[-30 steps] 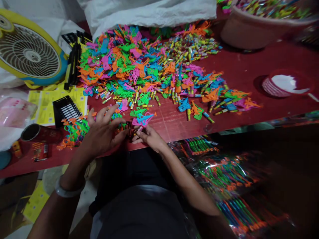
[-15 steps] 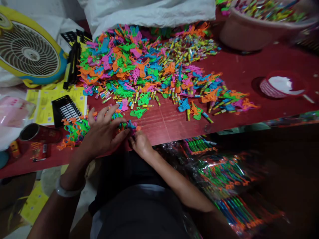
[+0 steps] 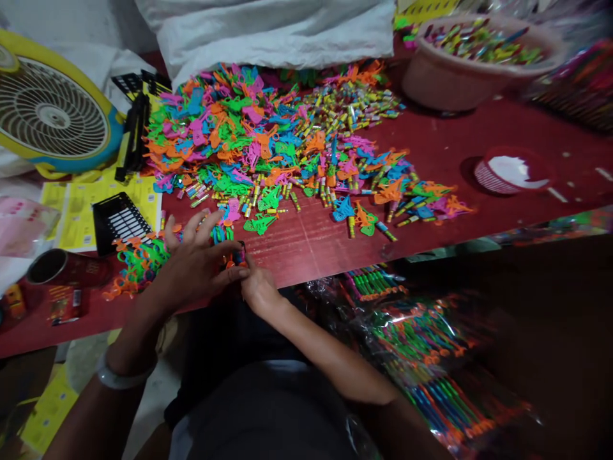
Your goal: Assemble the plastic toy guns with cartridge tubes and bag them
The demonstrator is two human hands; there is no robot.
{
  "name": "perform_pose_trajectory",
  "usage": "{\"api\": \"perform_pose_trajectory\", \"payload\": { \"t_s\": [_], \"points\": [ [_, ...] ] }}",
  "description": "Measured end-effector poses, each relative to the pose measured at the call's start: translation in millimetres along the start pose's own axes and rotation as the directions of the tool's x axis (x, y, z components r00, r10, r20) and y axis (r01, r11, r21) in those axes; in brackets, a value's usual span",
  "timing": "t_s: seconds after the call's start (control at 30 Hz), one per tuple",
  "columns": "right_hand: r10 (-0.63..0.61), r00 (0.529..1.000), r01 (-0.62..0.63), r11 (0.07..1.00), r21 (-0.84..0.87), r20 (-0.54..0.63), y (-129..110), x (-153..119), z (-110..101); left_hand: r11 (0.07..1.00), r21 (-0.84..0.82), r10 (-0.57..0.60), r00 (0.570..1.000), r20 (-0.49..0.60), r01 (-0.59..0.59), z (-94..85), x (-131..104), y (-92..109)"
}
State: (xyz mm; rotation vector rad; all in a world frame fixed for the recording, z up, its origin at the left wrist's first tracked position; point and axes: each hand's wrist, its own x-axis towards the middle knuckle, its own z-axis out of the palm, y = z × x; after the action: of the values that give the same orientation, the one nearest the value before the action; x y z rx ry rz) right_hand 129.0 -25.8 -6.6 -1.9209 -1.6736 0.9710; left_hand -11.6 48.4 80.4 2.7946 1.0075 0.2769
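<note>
Lower left of centre, the left grip [image 3: 191, 262] spreads its fingers above plastic pieces [image 3: 143, 260], beside the right grip [image 3: 259, 289]; whether either clasps anything is unclear.

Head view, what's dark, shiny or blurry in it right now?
Head view: deep shadow fills the lower right, glints streak the plastic bags. Head view again: the right hand looks soft, and pieces between it and the left hand are hard to make out.
</note>
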Motion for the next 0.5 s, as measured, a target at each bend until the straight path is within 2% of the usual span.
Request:
{"api": "perform_pose_trajectory", "payload": {
  "t_s": [0.2, 0.37, 0.5],
  "points": [
    [-0.032, 0.999, 0.033, 0.998, 0.05, -0.029, 2.9, -1.4, -3.7, 0.998, 0.058, -0.028, 0.999, -0.027, 0.029, 0.6, -1.7, 5.1],
    [-0.026, 0.997, 0.037, 0.986, 0.165, -0.07, 8.4, -0.1, 1.3, 0.996, 0.08, -0.034, 0.999, -0.038, 0.037, 0.6, -4.3, 5.7],
    [-0.049, 0.996, 0.065, 0.967, 0.246, -0.072, 9.7, 0.0, 3.5, 0.995, 0.096, -0.018, 0.996, -0.088, 0.027, 2.8, -4.7, 5.6]
  ]
}}
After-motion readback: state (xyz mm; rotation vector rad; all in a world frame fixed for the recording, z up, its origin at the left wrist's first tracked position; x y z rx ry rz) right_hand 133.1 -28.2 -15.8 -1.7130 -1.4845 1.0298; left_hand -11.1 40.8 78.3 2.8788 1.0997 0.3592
